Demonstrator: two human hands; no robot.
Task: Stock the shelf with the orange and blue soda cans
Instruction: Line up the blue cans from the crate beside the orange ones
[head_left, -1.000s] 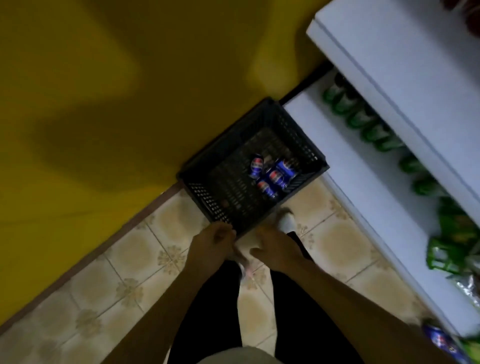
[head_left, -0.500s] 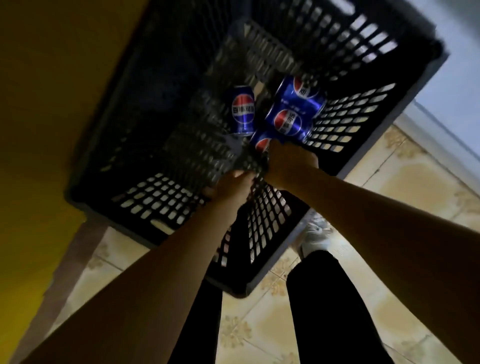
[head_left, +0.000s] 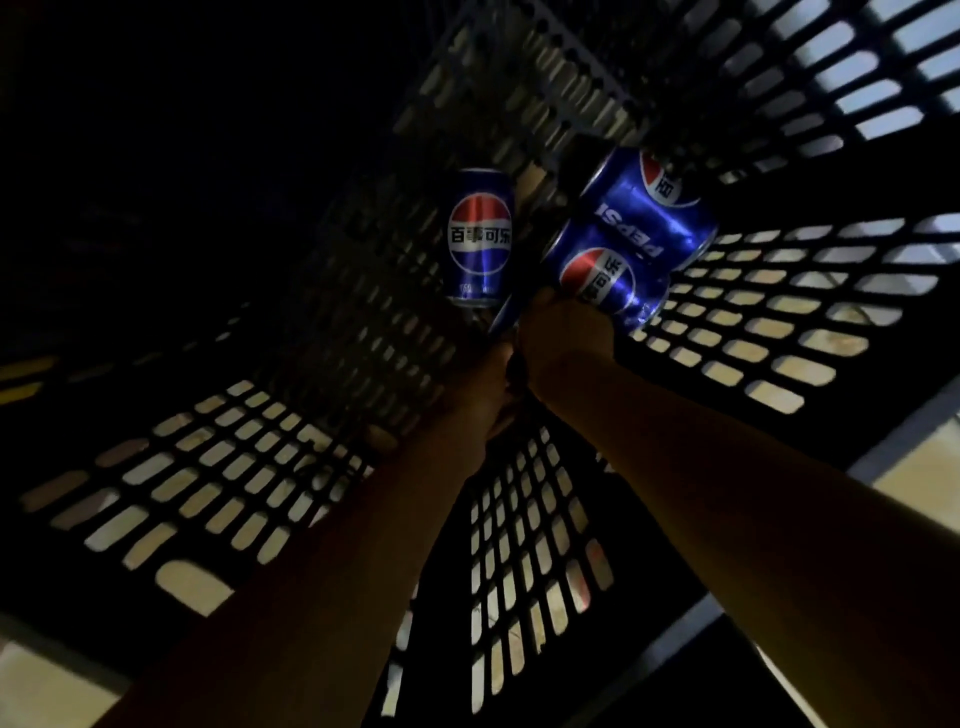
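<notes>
Head view: both arms have plunged deeper into the crate (head_left: 769, 332); right hand (head_left: 563, 332) closes around a blue can (head_left: 605, 280), left hand's (head_left: 485, 384) grip hidden — pickup beginning.

Upright blue aluminium soda can (head_left: 480, 236), just left of and beyond right hand (head_left: 563, 335): showing red-white-blue Pepsi globe with Chinese characters 百事可乐 across white band; small print near its base showing too blurred for reading.

Blue aluminium can lying on its side (head_left: 605, 278), touching right hand on far side: showing same globe with 百事可乐, turned sideways.

Second lying blue aluminium can (head_left: 654, 208), farther beyond hand, touching first lying can: showing "PEPSI" in white capitals, reading upside down, plus partial globe with one character, 百.
</notes>
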